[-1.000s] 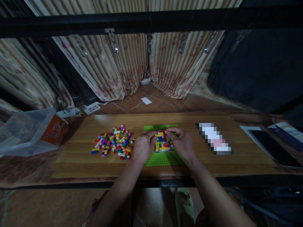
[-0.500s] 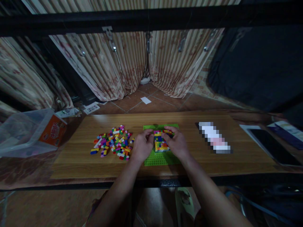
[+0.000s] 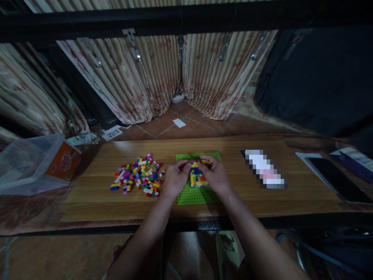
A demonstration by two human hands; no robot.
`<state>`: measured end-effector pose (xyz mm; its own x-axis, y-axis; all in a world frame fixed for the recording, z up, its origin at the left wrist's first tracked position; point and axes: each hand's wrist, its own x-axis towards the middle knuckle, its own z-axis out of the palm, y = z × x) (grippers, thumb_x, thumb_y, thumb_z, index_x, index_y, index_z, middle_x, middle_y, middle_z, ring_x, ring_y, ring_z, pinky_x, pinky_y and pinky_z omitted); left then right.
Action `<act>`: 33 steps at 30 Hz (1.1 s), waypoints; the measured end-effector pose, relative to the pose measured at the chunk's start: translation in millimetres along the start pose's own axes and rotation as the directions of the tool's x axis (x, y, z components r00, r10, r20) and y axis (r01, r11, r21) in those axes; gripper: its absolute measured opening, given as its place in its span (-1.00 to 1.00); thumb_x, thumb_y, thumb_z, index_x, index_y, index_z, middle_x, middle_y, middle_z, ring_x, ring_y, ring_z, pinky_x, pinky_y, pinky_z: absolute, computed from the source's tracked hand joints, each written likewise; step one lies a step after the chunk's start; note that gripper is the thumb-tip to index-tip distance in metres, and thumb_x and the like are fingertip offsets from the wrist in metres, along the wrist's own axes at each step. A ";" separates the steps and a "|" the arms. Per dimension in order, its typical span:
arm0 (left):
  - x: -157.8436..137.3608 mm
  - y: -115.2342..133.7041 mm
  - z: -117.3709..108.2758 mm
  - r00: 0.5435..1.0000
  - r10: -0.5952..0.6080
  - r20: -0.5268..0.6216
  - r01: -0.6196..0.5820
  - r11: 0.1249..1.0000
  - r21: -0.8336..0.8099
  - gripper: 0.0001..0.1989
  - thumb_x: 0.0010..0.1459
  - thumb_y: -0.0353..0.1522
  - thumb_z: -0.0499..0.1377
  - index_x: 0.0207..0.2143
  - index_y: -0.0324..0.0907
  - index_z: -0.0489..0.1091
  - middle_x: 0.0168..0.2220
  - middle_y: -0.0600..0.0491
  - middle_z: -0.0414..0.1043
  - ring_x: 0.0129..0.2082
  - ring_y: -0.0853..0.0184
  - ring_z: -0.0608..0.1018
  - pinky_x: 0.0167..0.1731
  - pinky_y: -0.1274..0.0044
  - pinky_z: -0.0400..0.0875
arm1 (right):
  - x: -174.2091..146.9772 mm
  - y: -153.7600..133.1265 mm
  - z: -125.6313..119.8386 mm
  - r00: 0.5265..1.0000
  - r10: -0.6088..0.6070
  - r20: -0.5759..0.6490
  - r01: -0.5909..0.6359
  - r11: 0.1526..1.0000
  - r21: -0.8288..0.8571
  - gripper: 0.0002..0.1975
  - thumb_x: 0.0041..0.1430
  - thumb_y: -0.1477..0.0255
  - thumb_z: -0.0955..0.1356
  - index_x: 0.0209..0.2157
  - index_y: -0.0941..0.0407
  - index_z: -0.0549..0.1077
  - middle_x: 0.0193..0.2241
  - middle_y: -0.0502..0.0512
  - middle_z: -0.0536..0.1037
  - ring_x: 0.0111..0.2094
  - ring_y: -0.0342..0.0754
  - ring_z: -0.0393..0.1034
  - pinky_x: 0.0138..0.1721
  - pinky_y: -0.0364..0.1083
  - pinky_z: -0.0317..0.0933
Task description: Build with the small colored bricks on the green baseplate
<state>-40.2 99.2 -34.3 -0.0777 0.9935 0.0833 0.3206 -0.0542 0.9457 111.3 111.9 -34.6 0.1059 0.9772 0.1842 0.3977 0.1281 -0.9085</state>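
Note:
A multicoloured toy-brick build (image 3: 199, 177) rests on a green studded baseplate (image 3: 198, 197) at the middle of the board. My left hand (image 3: 175, 177) is closed at the build's left side, its thumb and fingers bent against the upper left edge. From the other side, my right hand (image 3: 216, 175) grips the build with its thumb over the top and its fingers around the far right edge. My hands partly cover both sides of the build. Loose toy bricks (image 3: 140, 175) lie in a spread heap to the left of my left hand.
All this is on a wooden board (image 3: 93, 206). A clear plastic bin (image 3: 26, 167) with an orange label stands at the far left. A blurred-out item (image 3: 264, 169) lies to the right, and beyond it a dark tablet-like slab (image 3: 338, 179). Striped curtains (image 3: 157, 77) hang behind.
Both hands stay at the brick build with only slight finger shifts. The camera view has moved very slightly; the loose bricks look the same.

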 end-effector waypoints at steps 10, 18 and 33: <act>-0.6 4.8 2.5 0.999 -0.048 -0.012 0.047 0.996 -0.080 -0.76 0.12 -0.31 0.16 -0.21 -0.23 0.51 -0.33 0.00 0.58 -0.33 0.31 0.58 -0.31 0.54 0.45 | -0.2 5.2 3.5 0.999 -0.037 -0.022 0.037 0.999 0.001 -0.72 0.01 0.34 0.35 -0.20 0.09 0.53 -0.18 0.14 0.55 -0.14 0.07 0.43 -0.03 0.10 0.26; -0.6 2.6 4.2 0.998 -0.039 -0.041 0.037 0.997 -0.069 -0.80 0.11 -0.32 0.17 -0.25 -0.20 0.53 -0.40 0.03 0.57 -0.35 0.31 0.58 -0.32 0.54 0.44 | -0.8 1.6 3.2 0.999 -0.048 -0.016 0.047 0.998 -0.029 -0.72 0.02 0.35 0.33 -0.20 0.09 0.53 -0.18 0.15 0.53 -0.15 0.06 0.42 -0.01 0.10 0.24; -1.5 7.1 6.9 0.993 -0.117 -0.036 0.112 0.987 -0.116 -0.77 0.10 -0.34 0.16 -0.21 -0.23 0.52 -0.35 0.01 0.57 -0.40 0.34 0.55 -0.38 0.56 0.41 | -2.1 -0.8 1.1 0.998 -0.060 -0.001 0.060 0.998 -0.035 -0.70 0.04 0.31 0.31 -0.21 0.13 0.53 -0.19 0.20 0.53 -0.14 0.08 0.42 -0.02 0.10 0.24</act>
<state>-31.2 98.1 -29.9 -0.1483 0.9888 -0.0164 0.1985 0.0460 0.9790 109.8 109.9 -34.6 0.0833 0.9675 0.2388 0.4353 0.1802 -0.8821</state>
